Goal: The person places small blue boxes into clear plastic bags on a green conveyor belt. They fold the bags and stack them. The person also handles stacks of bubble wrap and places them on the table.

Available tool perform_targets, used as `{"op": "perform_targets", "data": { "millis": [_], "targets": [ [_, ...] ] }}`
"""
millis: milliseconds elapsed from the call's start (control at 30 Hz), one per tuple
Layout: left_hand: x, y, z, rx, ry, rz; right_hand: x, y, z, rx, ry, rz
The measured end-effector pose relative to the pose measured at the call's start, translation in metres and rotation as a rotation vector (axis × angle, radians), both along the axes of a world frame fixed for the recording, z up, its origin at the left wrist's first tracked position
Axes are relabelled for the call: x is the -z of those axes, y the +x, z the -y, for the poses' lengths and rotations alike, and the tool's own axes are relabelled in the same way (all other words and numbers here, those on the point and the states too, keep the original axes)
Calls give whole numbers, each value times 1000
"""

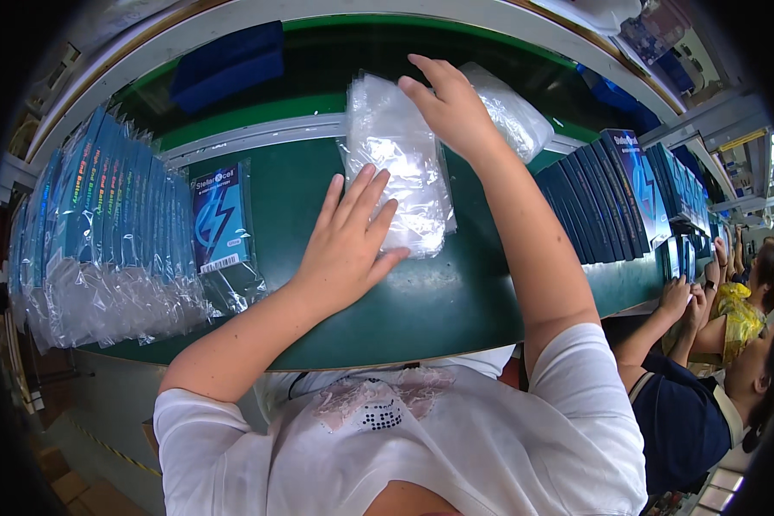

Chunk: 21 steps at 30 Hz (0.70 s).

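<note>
Bagged boxes (103, 232) far left. My left hand (346, 245) lies flat, fingers spread, on the bag stack (396, 163) mid worktop (439, 301); right hand (451, 107) open, pressing its far edge. Neither grip closed. Bags look light, limp, slippery: pinch one by an edge.

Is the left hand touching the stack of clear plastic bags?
Touching. The head view shows the left hand lying flat, its fingers pressed on the stack of clear plastic bags.

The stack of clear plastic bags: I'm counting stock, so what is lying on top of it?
On the stack of clear plastic bags lie the left hand near its lower end and the right hand at its top. The bags beneath the palms are covered.
</note>
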State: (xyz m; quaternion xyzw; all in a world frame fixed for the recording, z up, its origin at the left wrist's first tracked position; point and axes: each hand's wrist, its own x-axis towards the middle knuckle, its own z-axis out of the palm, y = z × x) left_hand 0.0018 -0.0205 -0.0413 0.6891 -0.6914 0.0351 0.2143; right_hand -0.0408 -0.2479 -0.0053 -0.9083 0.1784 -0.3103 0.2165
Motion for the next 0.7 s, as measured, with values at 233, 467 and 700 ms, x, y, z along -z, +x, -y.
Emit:
{"op": "perform_targets", "data": {
  "millis": [233, 467, 700],
  "targets": [
    [0, 2, 4, 44, 33, -48, 4, 55, 27, 14, 292, -480],
    [10, 3, 4, -21, 16, -62, 3, 31, 15, -10, -134, -308],
    [12, 4, 3, -32, -8, -99, 0, -40, 33, 679, -355, -659]
  ]
}}
